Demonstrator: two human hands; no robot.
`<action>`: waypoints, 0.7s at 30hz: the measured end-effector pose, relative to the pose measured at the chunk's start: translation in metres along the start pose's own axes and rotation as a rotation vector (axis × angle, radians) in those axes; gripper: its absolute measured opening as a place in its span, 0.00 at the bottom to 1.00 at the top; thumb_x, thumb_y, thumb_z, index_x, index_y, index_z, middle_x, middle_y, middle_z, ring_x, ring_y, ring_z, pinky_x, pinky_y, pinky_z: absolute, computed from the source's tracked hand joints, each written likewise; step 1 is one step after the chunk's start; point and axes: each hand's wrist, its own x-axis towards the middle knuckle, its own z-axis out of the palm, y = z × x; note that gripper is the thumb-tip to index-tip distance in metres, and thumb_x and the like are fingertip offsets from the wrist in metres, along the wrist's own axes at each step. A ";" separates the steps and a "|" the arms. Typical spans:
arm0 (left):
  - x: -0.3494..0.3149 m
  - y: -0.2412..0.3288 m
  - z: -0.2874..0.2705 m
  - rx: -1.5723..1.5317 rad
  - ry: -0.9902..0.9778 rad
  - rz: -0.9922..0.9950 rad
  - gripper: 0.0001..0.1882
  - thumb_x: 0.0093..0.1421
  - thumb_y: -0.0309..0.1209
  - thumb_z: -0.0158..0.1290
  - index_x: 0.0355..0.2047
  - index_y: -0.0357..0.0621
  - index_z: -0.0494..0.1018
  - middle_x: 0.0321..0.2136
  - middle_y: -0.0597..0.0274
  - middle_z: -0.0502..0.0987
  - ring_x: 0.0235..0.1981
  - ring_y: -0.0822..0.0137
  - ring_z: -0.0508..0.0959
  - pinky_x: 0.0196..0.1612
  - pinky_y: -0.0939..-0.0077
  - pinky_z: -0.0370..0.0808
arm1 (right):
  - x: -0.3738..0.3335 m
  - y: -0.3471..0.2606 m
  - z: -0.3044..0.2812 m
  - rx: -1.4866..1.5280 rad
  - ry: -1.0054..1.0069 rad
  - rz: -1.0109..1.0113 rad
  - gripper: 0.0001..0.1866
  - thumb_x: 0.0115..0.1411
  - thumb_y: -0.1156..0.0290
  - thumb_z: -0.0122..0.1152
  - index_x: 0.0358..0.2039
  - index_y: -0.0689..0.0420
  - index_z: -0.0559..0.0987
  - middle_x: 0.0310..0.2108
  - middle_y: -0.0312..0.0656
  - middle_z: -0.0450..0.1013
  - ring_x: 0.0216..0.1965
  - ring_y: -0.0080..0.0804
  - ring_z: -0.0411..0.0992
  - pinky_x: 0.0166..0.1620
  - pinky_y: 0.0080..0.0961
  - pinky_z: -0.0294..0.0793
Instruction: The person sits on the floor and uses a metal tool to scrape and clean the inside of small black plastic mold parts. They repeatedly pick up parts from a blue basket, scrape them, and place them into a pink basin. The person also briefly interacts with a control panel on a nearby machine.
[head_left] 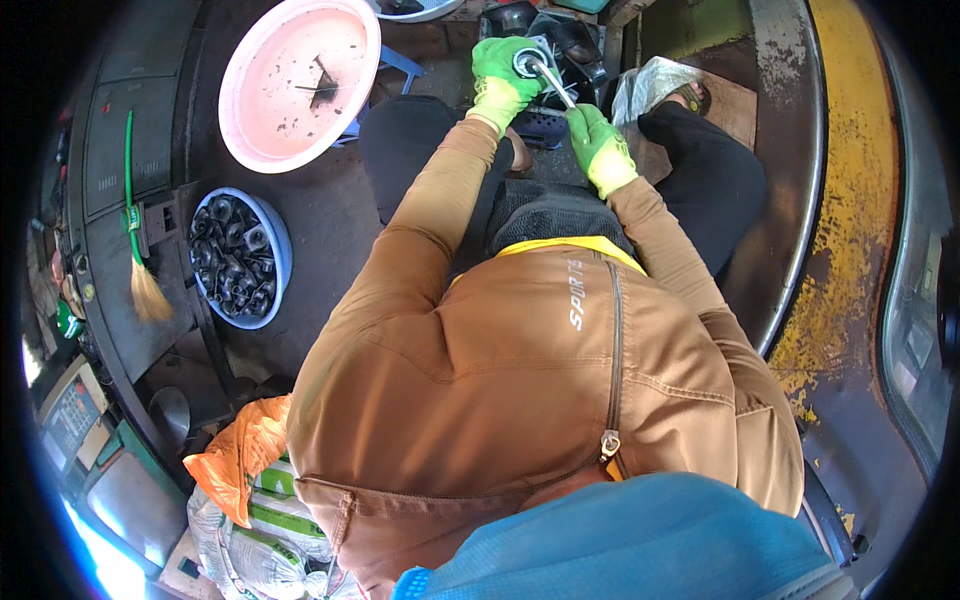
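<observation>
My left hand (505, 78), in a green and yellow glove, is closed around a small part with a round grey ring (525, 64). My right hand (601, 150), in a matching glove, is wrapped round the lower end of a slim metal tool (556, 84). The tool's far end meets the ring; its exact kind cannot be made out. Just beyond both hands, several dark moulded parts (572, 42) lie in a crate-like holder, partly hidden by the gloves.
A pink basin (250, 90) with dark scraps stands at the far left. Below it sits a blue basin (278, 235) full of black parts. A straw broom (150, 290) leans farther left. Sacks (270, 545) lie near left; a worn yellow machine panel (850, 170) borders the right.
</observation>
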 end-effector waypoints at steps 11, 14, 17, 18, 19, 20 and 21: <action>0.001 -0.007 0.004 0.305 -0.314 -0.204 0.23 0.33 0.50 0.67 0.32 0.62 0.81 0.39 0.71 0.80 0.48 0.55 0.72 0.53 0.57 0.65 | -0.010 -0.016 -0.008 -0.026 0.106 0.030 0.13 0.66 0.61 0.47 0.43 0.55 0.73 0.38 0.55 0.73 0.38 0.58 0.72 0.39 0.45 0.72; 0.001 -0.018 -0.008 0.224 -0.358 -0.647 0.24 0.36 0.58 0.64 0.30 0.58 0.82 0.35 0.62 0.80 0.45 0.50 0.73 0.49 0.54 0.67 | -0.016 -0.021 -0.025 0.000 0.390 -0.204 0.09 0.65 0.67 0.52 0.40 0.56 0.76 0.32 0.49 0.76 0.31 0.50 0.75 0.33 0.39 0.73; 0.014 -0.010 -0.012 0.097 -0.184 -0.422 0.30 0.39 0.60 0.62 0.35 0.53 0.82 0.33 0.55 0.80 0.38 0.47 0.74 0.46 0.51 0.66 | -0.015 -0.026 -0.040 0.213 0.431 -0.120 0.13 0.66 0.66 0.50 0.43 0.61 0.77 0.34 0.49 0.78 0.31 0.37 0.76 0.35 0.30 0.73; 0.015 -0.004 -0.015 -0.021 -0.122 -0.419 0.28 0.44 0.57 0.62 0.38 0.49 0.81 0.34 0.57 0.81 0.34 0.52 0.78 0.41 0.57 0.71 | -0.016 -0.029 -0.044 0.306 0.323 0.045 0.13 0.66 0.65 0.50 0.43 0.61 0.77 0.33 0.46 0.78 0.31 0.38 0.76 0.35 0.31 0.73; 0.021 0.005 -0.015 -0.498 -0.032 -0.642 0.27 0.48 0.55 0.61 0.38 0.47 0.80 0.34 0.59 0.81 0.33 0.55 0.79 0.39 0.61 0.73 | -0.014 -0.031 -0.047 0.362 0.264 0.028 0.13 0.66 0.65 0.51 0.43 0.61 0.76 0.32 0.47 0.77 0.31 0.39 0.75 0.35 0.31 0.73; 0.023 0.015 -0.016 -0.986 0.056 -0.813 0.25 0.51 0.53 0.60 0.38 0.44 0.80 0.34 0.61 0.81 0.32 0.59 0.80 0.37 0.65 0.74 | -0.015 -0.035 -0.051 0.389 0.210 0.118 0.13 0.66 0.65 0.51 0.43 0.61 0.76 0.31 0.48 0.76 0.30 0.39 0.75 0.35 0.32 0.73; 0.031 0.019 -0.020 -1.450 0.073 -0.946 0.23 0.56 0.48 0.57 0.41 0.41 0.78 0.36 0.61 0.80 0.36 0.63 0.81 0.40 0.71 0.77 | -0.015 -0.038 -0.054 0.318 0.201 -0.006 0.13 0.66 0.65 0.51 0.43 0.60 0.76 0.31 0.49 0.76 0.31 0.41 0.75 0.35 0.32 0.73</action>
